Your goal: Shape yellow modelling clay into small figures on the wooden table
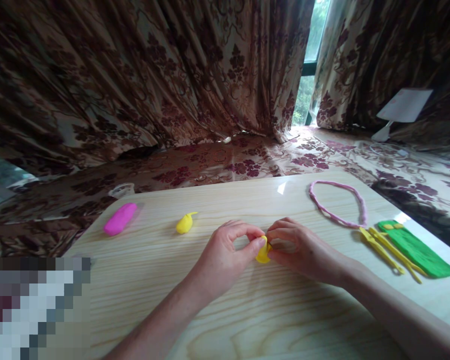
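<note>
Between my two hands is a small piece of yellow modelling clay (263, 254), pinched at both sides just above the table. My left hand (230, 247) grips its left edge with thumb and forefinger. On the right edge, the fingertips of my right hand (302, 247) are closed on the same piece. To the left lies a larger yellow clay lump (185, 223) with a thin tail drawn out at its top. Farther left rests a pink clay block (120, 219).
On the right of the wood-grain table (225, 310) lie a pink clay loop (363, 207), yellow clay tools (384, 252) and a flat green clay slab (420, 250). A white lamp (404, 106) stands beyond the table, before patterned curtains (195, 70). Pixelation covers the lower left corner.
</note>
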Tool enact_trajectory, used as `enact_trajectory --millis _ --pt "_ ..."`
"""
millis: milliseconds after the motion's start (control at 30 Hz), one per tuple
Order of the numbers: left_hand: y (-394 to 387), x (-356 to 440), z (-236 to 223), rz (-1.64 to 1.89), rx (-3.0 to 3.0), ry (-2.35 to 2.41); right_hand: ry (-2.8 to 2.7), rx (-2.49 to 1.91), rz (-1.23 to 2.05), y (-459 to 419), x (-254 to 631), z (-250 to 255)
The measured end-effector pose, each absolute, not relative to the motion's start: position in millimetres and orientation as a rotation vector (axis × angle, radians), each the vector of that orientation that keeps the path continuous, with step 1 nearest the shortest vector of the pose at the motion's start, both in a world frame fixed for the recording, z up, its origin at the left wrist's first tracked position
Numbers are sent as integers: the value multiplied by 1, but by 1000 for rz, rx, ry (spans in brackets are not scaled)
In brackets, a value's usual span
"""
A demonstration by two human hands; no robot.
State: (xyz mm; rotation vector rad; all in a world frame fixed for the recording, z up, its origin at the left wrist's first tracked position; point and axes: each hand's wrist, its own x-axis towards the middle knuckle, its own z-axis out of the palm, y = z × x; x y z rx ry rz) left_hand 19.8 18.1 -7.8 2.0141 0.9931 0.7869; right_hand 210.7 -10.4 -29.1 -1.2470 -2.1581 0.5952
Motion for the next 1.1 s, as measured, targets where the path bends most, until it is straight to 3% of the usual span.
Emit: enact_trajectory --millis 1100 --pt "16 24 -27 681 2143 967 -1990 -1114 682 -13 207 -13"
